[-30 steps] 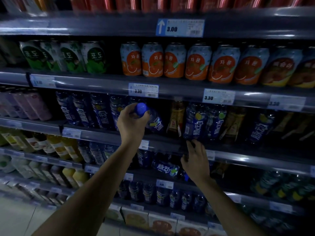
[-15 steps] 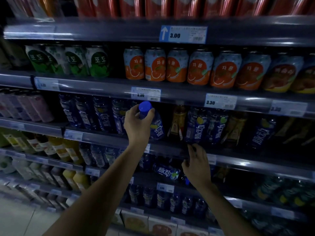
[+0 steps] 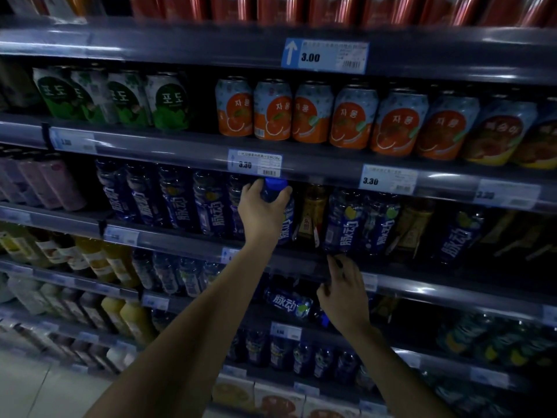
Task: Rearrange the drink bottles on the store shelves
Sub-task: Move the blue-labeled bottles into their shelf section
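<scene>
Dim store shelves, left hand clasping upright blue-capped bottle; right hand seemingly loose, empty.

Left hand grips blue-capped bottle upright on shelf; right hand loose below.

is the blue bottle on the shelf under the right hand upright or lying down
Lying down. The blue bottle rests on its side, its label running sideways, just left of the right hand, unlike the standing bottles above.
</scene>
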### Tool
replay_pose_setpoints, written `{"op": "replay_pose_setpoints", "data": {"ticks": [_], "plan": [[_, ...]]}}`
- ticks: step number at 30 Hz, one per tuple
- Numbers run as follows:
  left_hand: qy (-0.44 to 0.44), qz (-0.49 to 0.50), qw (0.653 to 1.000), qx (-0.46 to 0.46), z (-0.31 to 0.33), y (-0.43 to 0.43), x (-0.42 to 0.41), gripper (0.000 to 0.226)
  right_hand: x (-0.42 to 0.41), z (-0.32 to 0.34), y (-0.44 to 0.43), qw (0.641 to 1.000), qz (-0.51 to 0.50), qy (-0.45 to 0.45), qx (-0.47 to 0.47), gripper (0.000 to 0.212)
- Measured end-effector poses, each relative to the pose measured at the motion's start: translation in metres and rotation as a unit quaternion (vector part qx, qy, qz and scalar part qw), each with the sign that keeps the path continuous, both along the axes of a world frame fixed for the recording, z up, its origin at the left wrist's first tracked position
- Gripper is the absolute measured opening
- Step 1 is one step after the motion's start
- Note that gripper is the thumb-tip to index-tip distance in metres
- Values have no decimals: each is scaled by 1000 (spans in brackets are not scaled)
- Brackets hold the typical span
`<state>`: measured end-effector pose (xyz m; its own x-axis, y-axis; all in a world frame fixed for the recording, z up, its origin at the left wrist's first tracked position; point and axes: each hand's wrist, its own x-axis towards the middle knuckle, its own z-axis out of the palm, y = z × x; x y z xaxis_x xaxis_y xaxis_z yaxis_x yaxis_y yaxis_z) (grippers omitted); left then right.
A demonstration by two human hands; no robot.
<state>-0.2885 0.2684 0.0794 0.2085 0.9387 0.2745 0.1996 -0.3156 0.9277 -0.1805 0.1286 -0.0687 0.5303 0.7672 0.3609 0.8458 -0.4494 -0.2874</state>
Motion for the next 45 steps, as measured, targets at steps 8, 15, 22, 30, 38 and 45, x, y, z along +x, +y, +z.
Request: {"op": "replay_pose_setpoints", "data": {"ticks": [8, 15, 22, 30, 38, 45], "plan": [[-34, 5, 999, -18, -11, 11, -2, 61, 3, 1, -1, 1000, 9, -5, -6, 56], [-75, -29, 996, -32, -28, 13, -1, 77, 1, 0, -1, 1000, 7, 10, -8, 58], [-30, -47, 998, 16, -51, 20, 6, 81, 4, 1, -2, 999, 22, 18, -22, 63], [-12, -14, 999, 42, -62, 26, 5, 59, 3, -1, -1, 999, 18, 22, -15, 63], [37, 59, 998, -11, -88, 10, 10, 74, 2, -1, 0, 999, 21, 30, -16, 69], [45, 53, 997, -22, -98, 15, 16, 61, 4, -3, -2, 999, 24, 14, -24, 66]]}}
